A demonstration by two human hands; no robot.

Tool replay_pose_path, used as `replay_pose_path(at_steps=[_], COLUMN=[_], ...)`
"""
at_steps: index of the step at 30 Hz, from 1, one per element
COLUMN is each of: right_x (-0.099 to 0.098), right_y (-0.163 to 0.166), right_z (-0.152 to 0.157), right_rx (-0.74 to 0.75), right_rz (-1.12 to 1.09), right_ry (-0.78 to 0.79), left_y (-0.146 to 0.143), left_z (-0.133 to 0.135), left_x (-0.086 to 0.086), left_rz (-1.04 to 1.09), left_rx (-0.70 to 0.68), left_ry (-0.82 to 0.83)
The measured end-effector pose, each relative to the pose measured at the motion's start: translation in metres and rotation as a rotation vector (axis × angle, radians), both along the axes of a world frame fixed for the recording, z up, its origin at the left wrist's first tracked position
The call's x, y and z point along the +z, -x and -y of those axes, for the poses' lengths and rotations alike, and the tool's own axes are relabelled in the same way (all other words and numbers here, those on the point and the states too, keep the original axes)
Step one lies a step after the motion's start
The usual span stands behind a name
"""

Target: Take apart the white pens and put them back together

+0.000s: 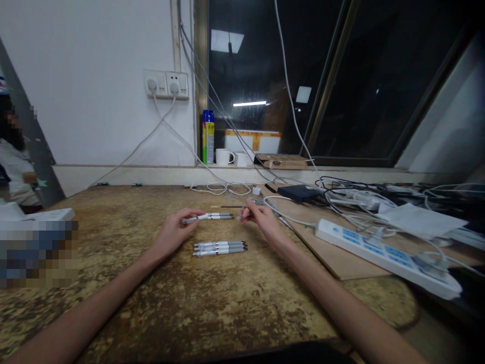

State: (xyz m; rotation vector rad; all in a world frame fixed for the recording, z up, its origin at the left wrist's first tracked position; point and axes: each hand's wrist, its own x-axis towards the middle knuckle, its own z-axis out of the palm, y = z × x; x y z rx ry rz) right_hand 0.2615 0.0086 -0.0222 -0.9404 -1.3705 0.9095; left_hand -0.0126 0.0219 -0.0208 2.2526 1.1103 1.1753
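My left hand (181,226) is closed around the left end of white and grey pens (217,216) lying side by side; its fingers hide part of them, so I cannot tell whether it grips one or more. My right hand (261,218) pinches the right end of a thin dark pen refill (231,206), which points left with a pale, yellowish far end. Something small and pale shows under the right fingers, too blurred to name. Nearer to me, several more white and grey pens (220,247) with dark right ends lie together in a row on the worn wooden table (182,308).
To the right, a white power strip (382,255) lies on a brown board (337,260), with tangled cables and a black box (299,192) behind. A spray can (208,137) and a white mug (225,156) stand on the windowsill. A person (17,167) is at far left.
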Motion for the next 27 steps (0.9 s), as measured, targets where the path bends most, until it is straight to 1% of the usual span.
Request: replay_pose_path(at_steps=[4, 10, 17, 27], right_x=[-0.0019, -0.0032, -0.0055, -0.0035], right_y=[0.0005, -0.0014, -0.0028, -0.0010], right_z=[-0.0015, -0.0030, -0.0047, -0.0031], right_rx=[0.005, 0.038, 0.057, 0.068], right_rz=[-0.001, -0.040, -0.036, -0.040], right_ry=[-0.001, -0.002, 0.002, 0.018], left_y=[-0.0004, 0.0012, 0.0013, -0.0016], left_z=[0.0013, 0.0006, 0.0003, 0.0032], left_x=[0.0015, 0.0010, 0.0009, 0.0046], left_rz=[-0.005, 0.001, 0.024, 0.057], left_rx=[-0.020, -0.036, -0.052, -0.067], left_ry=[-0.008, 0.019, 0.039, 0.067])
